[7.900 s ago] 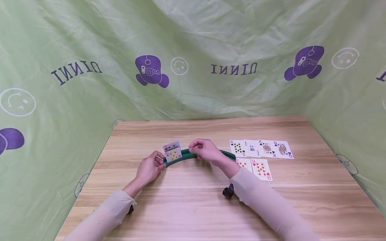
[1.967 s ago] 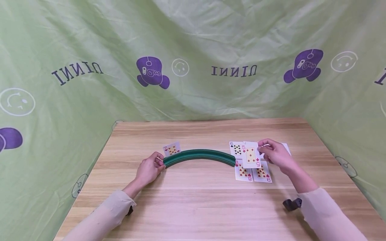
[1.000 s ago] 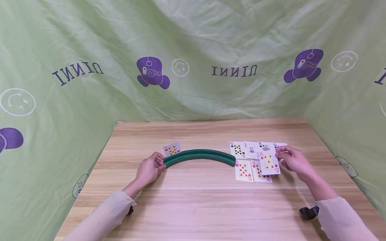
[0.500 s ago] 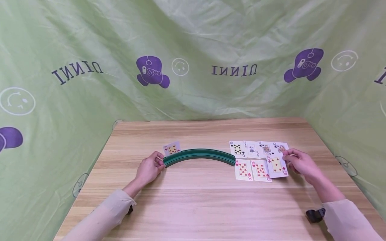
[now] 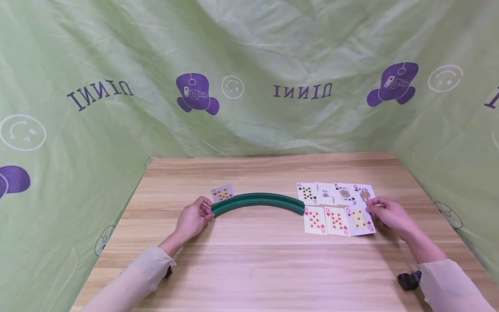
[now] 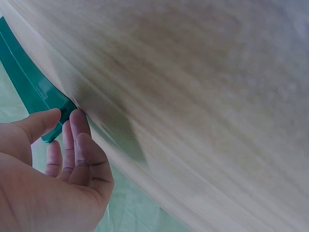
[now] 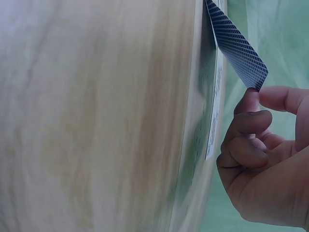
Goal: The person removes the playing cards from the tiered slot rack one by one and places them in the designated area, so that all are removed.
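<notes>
A curved green card holder [image 5: 259,199] stands on the table, and my left hand [image 5: 193,218] pinches its left end between thumb and fingers, as the left wrist view also shows at the holder's tip [image 6: 41,87]. One playing card, the seven of hearts [image 5: 222,193], stands upright at the holder's left end. On the right, my right hand [image 5: 390,214] pinches the five of diamonds [image 5: 359,219] by its right edge. In the right wrist view the card's patterned back [image 7: 239,50] tilts up from the table, one edge low and the pinched edge raised.
Left of the five lie the eight of hearts [image 5: 315,220] and nine of hearts [image 5: 337,221]. Behind them runs a row with the ten of spades [image 5: 307,193], a jack [image 5: 325,193], the king [image 5: 344,193] and the queen [image 5: 364,193]. A green curtain [image 5: 249,130] hangs behind the wooden table [image 5: 249,268].
My right hand took the five of diamonds from the holder, carried it right over the other cards and lowered it beside the nine of hearts. My left hand stayed on the holder.
</notes>
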Available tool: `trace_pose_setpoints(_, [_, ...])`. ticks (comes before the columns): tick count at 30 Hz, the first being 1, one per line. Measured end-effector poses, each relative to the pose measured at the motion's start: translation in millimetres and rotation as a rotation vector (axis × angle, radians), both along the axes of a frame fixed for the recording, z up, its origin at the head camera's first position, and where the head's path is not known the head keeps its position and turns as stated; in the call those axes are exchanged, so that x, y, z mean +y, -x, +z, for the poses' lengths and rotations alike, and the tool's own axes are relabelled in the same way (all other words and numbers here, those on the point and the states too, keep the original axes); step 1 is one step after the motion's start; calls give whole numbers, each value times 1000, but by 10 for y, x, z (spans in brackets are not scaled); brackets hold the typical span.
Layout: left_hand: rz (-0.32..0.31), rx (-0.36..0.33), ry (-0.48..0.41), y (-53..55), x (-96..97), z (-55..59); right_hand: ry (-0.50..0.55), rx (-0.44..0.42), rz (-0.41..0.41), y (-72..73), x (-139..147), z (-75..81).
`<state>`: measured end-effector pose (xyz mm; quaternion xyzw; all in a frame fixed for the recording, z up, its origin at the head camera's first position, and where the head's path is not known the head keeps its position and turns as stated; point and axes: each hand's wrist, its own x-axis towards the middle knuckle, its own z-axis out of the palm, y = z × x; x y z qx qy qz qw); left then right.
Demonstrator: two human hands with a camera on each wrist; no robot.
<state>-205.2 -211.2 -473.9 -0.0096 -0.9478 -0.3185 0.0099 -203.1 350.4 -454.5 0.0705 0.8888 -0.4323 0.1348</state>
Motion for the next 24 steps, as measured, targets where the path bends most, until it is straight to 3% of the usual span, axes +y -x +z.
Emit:
trace_pose_setpoints(12, [-5,-1,6,23,-1,0,-38,0,30,-22,72,-11])
trace_pose_setpoints(24, [-2,1,-3,19,-8,-6,-3,0,58,-15,55,5])
